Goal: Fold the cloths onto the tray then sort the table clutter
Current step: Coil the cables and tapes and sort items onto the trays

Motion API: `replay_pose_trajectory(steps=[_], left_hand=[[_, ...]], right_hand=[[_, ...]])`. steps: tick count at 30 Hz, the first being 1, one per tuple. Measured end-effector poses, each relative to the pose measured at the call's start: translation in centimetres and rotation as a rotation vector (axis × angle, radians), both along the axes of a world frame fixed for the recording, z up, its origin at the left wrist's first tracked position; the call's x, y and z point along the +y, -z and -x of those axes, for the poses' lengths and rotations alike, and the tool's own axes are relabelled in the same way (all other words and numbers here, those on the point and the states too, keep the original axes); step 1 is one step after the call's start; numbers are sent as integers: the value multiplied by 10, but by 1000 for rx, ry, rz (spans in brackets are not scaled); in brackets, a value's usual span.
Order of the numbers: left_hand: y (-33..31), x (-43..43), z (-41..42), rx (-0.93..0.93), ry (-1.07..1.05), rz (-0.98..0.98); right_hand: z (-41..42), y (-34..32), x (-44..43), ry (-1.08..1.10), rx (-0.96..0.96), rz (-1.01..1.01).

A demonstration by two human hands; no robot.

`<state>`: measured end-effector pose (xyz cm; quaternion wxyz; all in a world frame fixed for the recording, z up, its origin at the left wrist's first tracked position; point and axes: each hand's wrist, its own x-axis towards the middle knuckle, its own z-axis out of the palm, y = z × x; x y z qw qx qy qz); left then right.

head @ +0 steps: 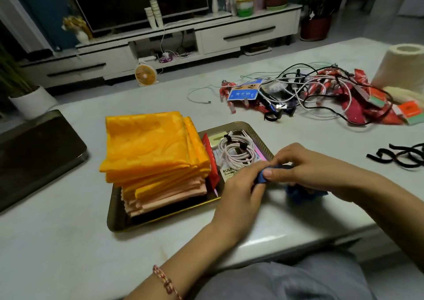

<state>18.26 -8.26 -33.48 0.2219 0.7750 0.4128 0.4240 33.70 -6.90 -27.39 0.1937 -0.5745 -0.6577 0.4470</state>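
A gold tray point(119, 221) on the white table holds a tall stack of folded orange and peach cloths point(149, 148). Beside the stack in the tray lie a coiled pink cable point(236, 150), a red packet point(212, 162) and a card. My left hand point(238, 196) and my right hand point(305, 169) meet just right of the tray's near corner. Both pinch a small blue item point(263, 177); more blue material point(302, 193) hangs under my right hand.
A tangle of cables, red wrappers and a blue card point(298, 93) lies at the far right of the table. A paper roll point(401, 68) stands behind it. Black straps point(399, 155) lie at the right edge. A dark tray point(34, 152) sits far left.
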Motion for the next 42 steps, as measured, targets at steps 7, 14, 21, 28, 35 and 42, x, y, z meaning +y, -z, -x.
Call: replay_pose_trajectory(steps=[7,14,21,28,35,42], left_hand=[[9,9,4,62,23,-48],[9,19,9,88,-26,-65],[3,59,58,69,-146,-68],[-6,93,86,-36,-260,-2],[-17,91,95,62,-266,-62],[-22,79,109,256,-251,-156]], right_hand=[[10,7,-1,57,26,-8],[19,7,12,18,8,-115],[72,21,64,-42,15,-169],[105,3,112,-133,-34,-92],[97,-12,115,-148,-132,-280],[99,-8,101,-174,183,-68]])
